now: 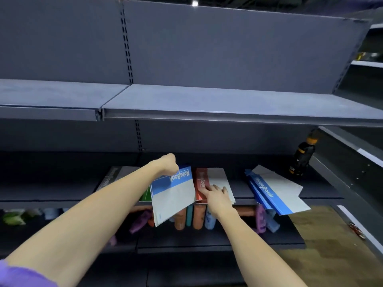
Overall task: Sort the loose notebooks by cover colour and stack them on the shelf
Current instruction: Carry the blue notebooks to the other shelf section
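Observation:
My left hand (169, 163) grips the far top edge of a blue-and-white notebook (173, 195), which is lifted and tilted above the middle shelf (51, 196). A green notebook (146, 195) peeks out beneath it. My right hand (216, 194) rests on a red notebook (200, 184) lying on that shelf, fingers over its cover. A pile of blue notebooks (273, 193) lies askew to the right, overhanging the shelf's front edge. A black notebook (110, 178) lies at the left, partly hidden by my left forearm.
A dark bottle with an orange cap (301, 157) stands at the back right of the middle shelf. The upper shelf (207, 100) overhangs the work area. Coloured bottles and tubes (196, 217) fill the lower shelf. Wooden floor (323, 245) shows at the right.

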